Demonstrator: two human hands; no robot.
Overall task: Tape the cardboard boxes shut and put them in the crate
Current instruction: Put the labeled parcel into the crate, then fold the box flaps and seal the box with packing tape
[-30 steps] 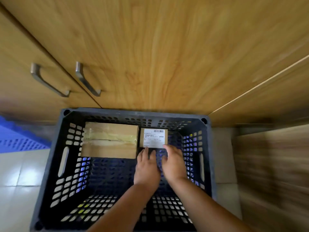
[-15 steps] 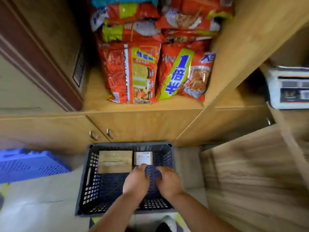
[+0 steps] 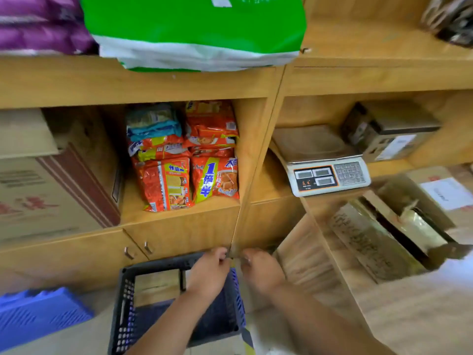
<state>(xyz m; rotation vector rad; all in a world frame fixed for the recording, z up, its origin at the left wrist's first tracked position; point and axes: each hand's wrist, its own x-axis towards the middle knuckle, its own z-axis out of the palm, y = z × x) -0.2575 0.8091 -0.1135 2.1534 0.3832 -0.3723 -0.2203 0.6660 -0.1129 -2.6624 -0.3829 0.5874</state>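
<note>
Crate (image 3: 123,316) lies farther below now; left hand (image 3: 208,274) and right hand (image 3: 261,272), loosely curled, empty, have risen

The left hand (image 3: 208,274) and right hand (image 3: 262,271) hang close together above the crate's (image 3: 120,316) far right corner, fingers curled and blurred. A taped box (image 3: 156,286) lies in the crate. Noodle packets (image 3: 166,185) and a scale (image 3: 327,175) sit on the shelves (image 3: 179,213) above.

Bright, even light; motion blur, wide-angle edge warp.
</note>
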